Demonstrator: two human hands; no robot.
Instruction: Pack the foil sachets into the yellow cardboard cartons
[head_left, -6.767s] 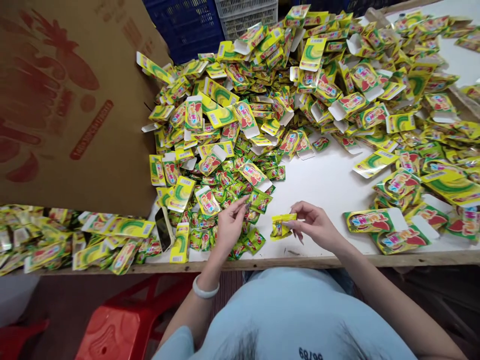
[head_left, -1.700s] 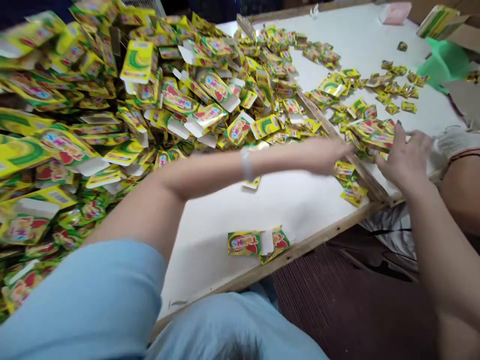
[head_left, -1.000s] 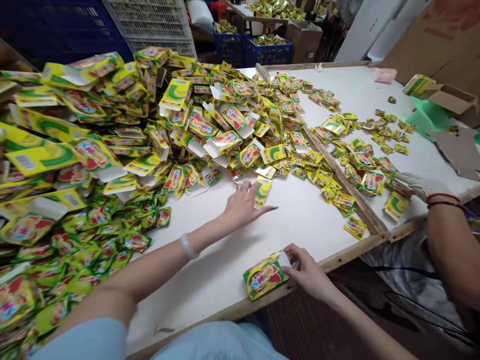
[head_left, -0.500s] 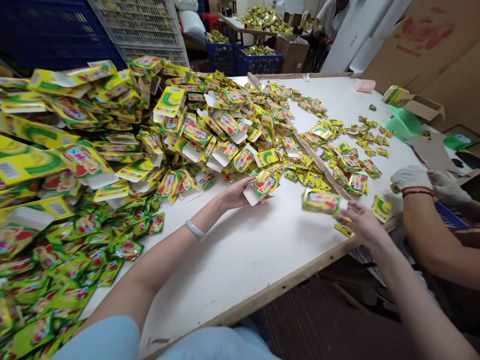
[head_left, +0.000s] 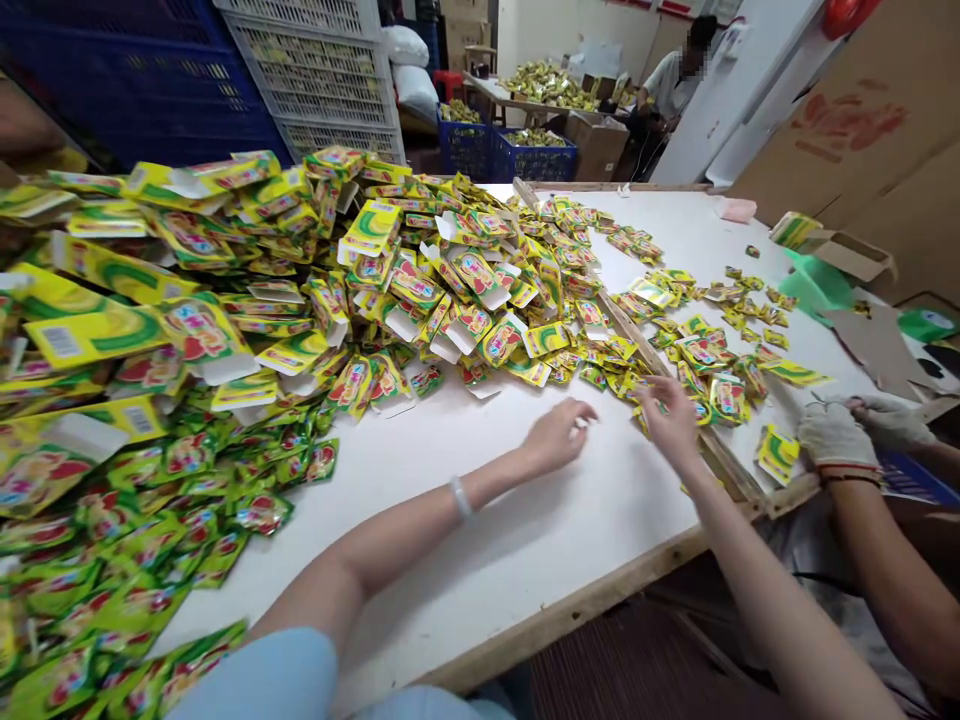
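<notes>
My left hand [head_left: 556, 437], with a pale bangle [head_left: 461, 497] on its wrist, hovers over the white tabletop [head_left: 525, 545]. Its fingers are loosely curled with a gap at the thumb, and I see nothing held. My right hand [head_left: 669, 418] reaches to small yellow packets [head_left: 619, 378] beside the wooden divider [head_left: 628, 328]. Its fingers are apart; whether a fingertip touches a packet is unclear. Left of both hands rises a heap of yellow-green printed cartons [head_left: 412, 285], several with white flaps standing out. Green sachets [head_left: 187, 490] lie in front of the heap.
Across the divider are more cartons [head_left: 705, 350] and packets. A co-worker's gloved hands [head_left: 836, 435] are at the right edge. A wooden rim [head_left: 585, 610] borders the table. Behind stand stacked crates [head_left: 322, 75], blue baskets [head_left: 532, 160] and a seated person [head_left: 667, 90].
Both hands held a carton earlier; now neither shows one. The hands have come closer together, the left moving right. A yellow carton now lies beyond the divider. The view has shifted slightly.
</notes>
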